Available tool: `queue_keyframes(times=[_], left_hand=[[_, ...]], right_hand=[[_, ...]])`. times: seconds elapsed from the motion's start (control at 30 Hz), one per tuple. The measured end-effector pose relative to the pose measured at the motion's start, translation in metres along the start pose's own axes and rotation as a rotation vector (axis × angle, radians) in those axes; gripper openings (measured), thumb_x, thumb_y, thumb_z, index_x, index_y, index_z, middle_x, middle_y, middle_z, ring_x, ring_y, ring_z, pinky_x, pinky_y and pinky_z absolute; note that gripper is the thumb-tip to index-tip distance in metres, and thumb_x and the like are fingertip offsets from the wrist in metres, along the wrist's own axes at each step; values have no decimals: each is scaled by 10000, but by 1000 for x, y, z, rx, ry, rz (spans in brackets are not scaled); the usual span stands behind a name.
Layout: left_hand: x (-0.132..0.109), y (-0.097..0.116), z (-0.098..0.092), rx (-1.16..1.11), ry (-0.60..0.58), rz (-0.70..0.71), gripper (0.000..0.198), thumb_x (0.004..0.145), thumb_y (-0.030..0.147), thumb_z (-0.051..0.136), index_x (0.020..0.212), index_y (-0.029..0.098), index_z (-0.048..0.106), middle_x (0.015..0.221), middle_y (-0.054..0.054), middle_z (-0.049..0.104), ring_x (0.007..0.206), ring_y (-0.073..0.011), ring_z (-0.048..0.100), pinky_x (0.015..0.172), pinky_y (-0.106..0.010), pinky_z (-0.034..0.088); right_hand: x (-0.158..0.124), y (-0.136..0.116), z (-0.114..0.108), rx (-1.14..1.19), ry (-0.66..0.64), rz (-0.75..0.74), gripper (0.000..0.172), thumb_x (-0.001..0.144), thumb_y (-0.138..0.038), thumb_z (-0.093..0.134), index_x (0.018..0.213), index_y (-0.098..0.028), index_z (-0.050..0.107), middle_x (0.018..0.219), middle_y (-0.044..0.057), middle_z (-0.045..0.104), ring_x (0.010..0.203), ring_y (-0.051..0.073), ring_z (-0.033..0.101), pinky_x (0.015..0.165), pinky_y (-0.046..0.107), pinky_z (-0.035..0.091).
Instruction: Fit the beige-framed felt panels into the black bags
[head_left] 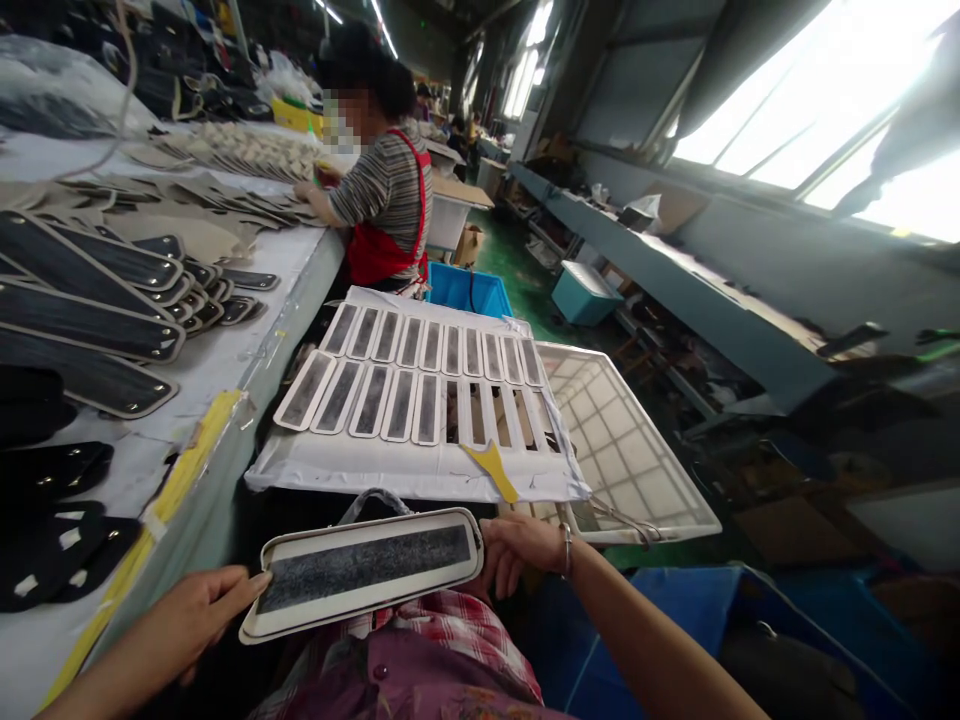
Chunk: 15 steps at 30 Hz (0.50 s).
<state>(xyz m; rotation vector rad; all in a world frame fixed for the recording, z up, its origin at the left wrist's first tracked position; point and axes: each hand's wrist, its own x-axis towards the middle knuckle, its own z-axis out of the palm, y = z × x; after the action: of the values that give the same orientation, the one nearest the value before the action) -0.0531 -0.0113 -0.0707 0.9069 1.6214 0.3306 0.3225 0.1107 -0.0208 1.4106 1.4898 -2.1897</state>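
Observation:
A long, round-cornered panel [367,562] with a cream border and a dark, rough middle strip lies across my lap, slightly tilted. At least two layers show along its edge, and a grey loop [371,500] stands up behind it. My left hand [214,605] pinches its left end, thumb on top and fingers mostly hidden below. At the other end, my right hand [517,545] grips the edge with curled fingers. Just beyond is a white-covered board [360,465] bearing two rows of smaller framed strips [369,402]. A yellow forked tool [493,470] lies on its near edge.
Stacked dark panels [90,320] with cream edging cover the table [292,290] on the left. A white plastic crate [637,440] stands right of the board, with a blue bin [469,288] behind. A co-worker [390,190] in a red apron works at the table.

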Motion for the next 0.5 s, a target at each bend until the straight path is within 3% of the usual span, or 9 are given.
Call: queue_keyframes(times=[0.2, 0.33, 0.5], left_hand=[[3, 0, -5, 33, 8, 17, 636, 554, 830, 440, 587, 195, 423, 376, 86, 320, 297, -77, 316, 317, -191, 255], [1, 6, -2, 25, 19, 12, 641, 535, 839, 440, 570, 201, 391, 377, 84, 323, 297, -76, 309, 321, -197, 256], [-3, 12, 0, 7, 47, 4, 663, 490, 860, 441, 538, 201, 386, 363, 82, 311, 291, -75, 296, 306, -193, 226]], right_hand=[[9, 9, 7, -213, 178, -22, 268, 850, -320, 389, 678, -152, 507, 550, 50, 633, 371, 108, 544, 368, 178, 440], [8, -7, 17, -507, 320, -5, 336, 818, -252, 419, 496, -163, 446, 505, 81, 616, 326, 77, 485, 320, 146, 371], [11, -22, 21, -517, 283, 84, 407, 782, -182, 402, 376, -164, 428, 446, 84, 576, 301, 98, 471, 309, 190, 376]])
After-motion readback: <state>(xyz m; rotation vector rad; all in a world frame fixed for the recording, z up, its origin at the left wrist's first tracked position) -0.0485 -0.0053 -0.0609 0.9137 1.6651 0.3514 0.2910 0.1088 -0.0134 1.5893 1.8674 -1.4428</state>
